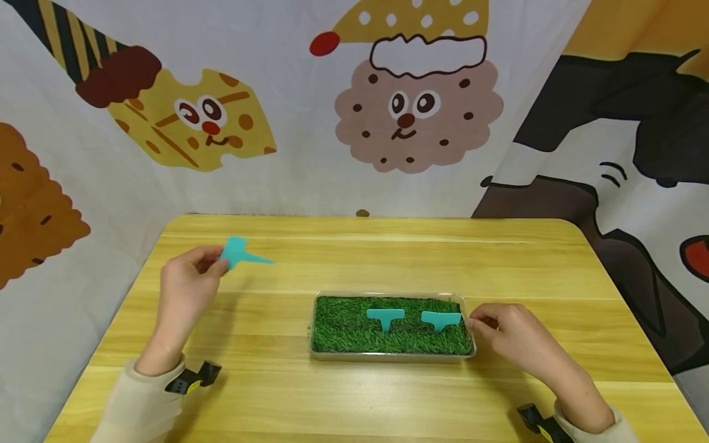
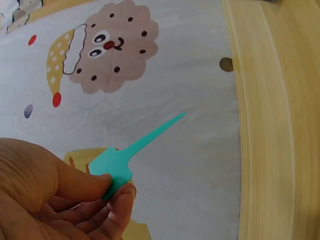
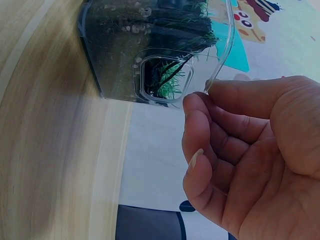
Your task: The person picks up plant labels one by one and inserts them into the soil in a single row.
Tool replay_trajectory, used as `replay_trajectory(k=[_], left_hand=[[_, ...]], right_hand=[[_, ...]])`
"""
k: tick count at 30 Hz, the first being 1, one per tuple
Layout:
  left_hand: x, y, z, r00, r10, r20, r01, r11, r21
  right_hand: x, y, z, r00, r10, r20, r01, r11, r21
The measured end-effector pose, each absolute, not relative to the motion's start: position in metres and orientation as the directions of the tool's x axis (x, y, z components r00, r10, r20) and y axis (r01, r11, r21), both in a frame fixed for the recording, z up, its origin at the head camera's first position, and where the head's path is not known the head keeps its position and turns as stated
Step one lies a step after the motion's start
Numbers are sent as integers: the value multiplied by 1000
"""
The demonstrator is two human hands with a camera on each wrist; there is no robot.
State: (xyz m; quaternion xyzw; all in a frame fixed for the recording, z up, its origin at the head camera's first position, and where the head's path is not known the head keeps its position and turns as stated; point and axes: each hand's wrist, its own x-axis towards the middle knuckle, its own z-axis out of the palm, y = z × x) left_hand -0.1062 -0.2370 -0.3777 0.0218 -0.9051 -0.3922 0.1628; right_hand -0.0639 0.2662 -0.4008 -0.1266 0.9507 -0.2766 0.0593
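Observation:
Between thumb and fingers my left hand (image 1: 188, 283) pinches the head of a teal T-shaped plant label (image 1: 235, 251), raised over the left part of the table. Its pointed stem (image 2: 155, 133) aims away from the fingers in the left wrist view. At the right end of a clear plastic box (image 1: 388, 357), my right hand (image 1: 515, 337) pinches the rim with thumb and index finger (image 3: 195, 105). Green grass (image 1: 340, 329) fills the box. Two more teal labels stand in it, one near the middle (image 1: 386, 315) and one toward the right (image 1: 441, 319); their stem tips are hidden in the grass.
The box stands on a wood-grain table (image 1: 249, 394) with rounded far corners. Behind it hangs a white cloth (image 1: 299, 123) printed with cartoon biscuits, touching the table's back edge. Dark wrist cameras (image 1: 194, 378) sit by both sleeves.

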Motion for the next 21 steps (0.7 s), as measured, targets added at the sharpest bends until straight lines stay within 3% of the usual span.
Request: replay_trajectory(k=[21], left_hand=[[-101,-197,-381,-935,-112,337,218,568,794]], right_hand=[[-64,267,-402,-959,-281,-34,-219,813,-539]])
